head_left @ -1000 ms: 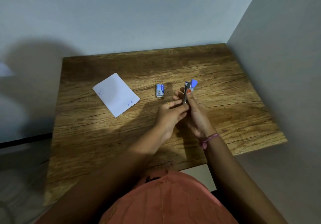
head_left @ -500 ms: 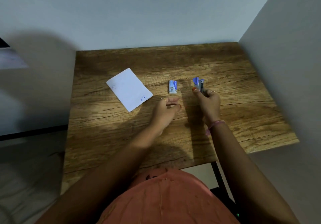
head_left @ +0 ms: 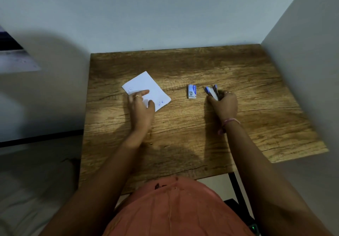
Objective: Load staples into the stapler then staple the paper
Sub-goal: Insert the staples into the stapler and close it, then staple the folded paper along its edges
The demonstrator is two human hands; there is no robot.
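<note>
On the right half of the tabletop, the stapler sits in the right hand, whose fingers curl round its rear so the blue nose points up and away — a hold that, I judge, keeps the mouth free to take a sheet. Whether its top is fully closed I cannot tell. Just to its left, apart from both hands, the small staple box lies flat on the wood; loading looks finished, though the staples themselves are not visible. Further left lies the paper, a white folded sheet turned at an angle. The left hand rests on its near edge, fingers stretched out over the sheet and thumb at its side — pressing rather than grasping, probably to pin it before lifting or sliding it toward the stapler. The two are well apart, so stapling is not yet begun.
</note>
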